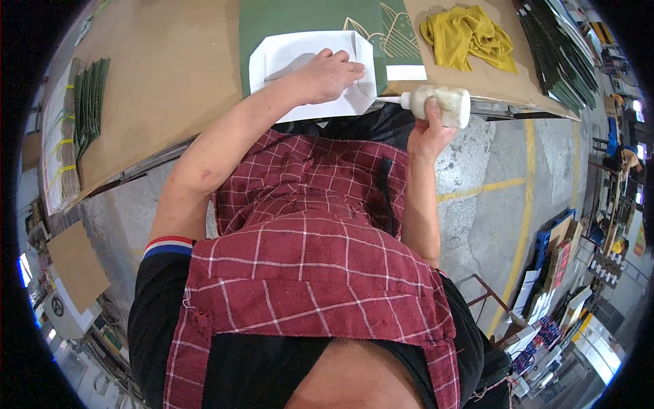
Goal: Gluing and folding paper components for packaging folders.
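Note:
A white paper piece [310,49] with cut corners and creased edges lies near the table's front edge, over a dark green printed sheet [300,18]. My left hand [330,76] rests on its right part, fingers bent and closed at the folded right flap. My right hand [432,129] is wrapped round a white squeeze bottle [449,105] with smudged sides. The bottle lies tilted on its side, its thin nozzle [388,99] pointing left at the paper's lower right corner. Whether the tip touches the paper I cannot tell.
A crumpled yellow cloth [470,37] lies at the right of the brown tabletop [163,75]. Stacked dark green sheets [558,54] sit at the right end, and green pieces [92,102] beside a banded stack [61,150] at the left.

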Tool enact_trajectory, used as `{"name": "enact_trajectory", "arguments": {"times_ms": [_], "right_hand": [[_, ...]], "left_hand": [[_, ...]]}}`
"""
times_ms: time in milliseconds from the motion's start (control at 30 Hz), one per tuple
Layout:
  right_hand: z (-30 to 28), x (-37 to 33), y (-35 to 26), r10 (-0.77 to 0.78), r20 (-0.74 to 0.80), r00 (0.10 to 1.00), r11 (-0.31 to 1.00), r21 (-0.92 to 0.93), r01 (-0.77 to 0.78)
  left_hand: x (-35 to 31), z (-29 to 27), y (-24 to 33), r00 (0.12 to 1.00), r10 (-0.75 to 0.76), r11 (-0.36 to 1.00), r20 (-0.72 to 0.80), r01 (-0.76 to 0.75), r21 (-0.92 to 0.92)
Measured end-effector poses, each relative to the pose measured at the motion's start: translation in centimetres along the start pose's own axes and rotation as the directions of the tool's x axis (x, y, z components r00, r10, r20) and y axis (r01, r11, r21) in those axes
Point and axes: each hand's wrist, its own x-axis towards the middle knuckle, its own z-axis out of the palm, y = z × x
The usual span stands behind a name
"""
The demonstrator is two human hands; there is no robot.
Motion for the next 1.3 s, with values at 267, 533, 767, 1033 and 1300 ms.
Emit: {"name": "enact_trajectory", "arguments": {"times_ms": [267, 533, 767, 1033, 1300], "right_hand": [[0.5, -1.9, 0.1, 0.082, 0.022, 0.996, 0.997, -0.006, -0.081], [0.9, -0.3, -0.2, 0.009, 0.012, 1.0, 1.0, -0.003, -0.009], [1.4, 1.4, -0.4, -0.06, -0.052, 0.997, 0.998, 0.032, 0.062], [0.9, -0.1, 0.3, 0.01, -0.018, 1.0, 1.0, -0.019, -0.01], [-2.2, 7.8, -4.0, 0.216, -0.118, 0.969, 0.976, 0.004, -0.217]], "left_hand": [[0.1, 0.0, 0.2, 1.0, 0.002, 0.997, -0.018, -0.001, 0.075], [0.0, 0.4, 0.2, 0.999, -0.004, 0.996, -0.053, 0.009, 0.088], [0.0, 0.6, 0.2, 0.999, -0.004, 0.999, -0.045, 0.006, 0.052], [0.0, 0.3, 0.1, 0.999, 0.021, 0.998, -0.044, -0.018, 0.057], [-0.2, 0.2, -0.1, 0.998, -0.054, 0.992, -0.016, 0.052, -0.114]]}}
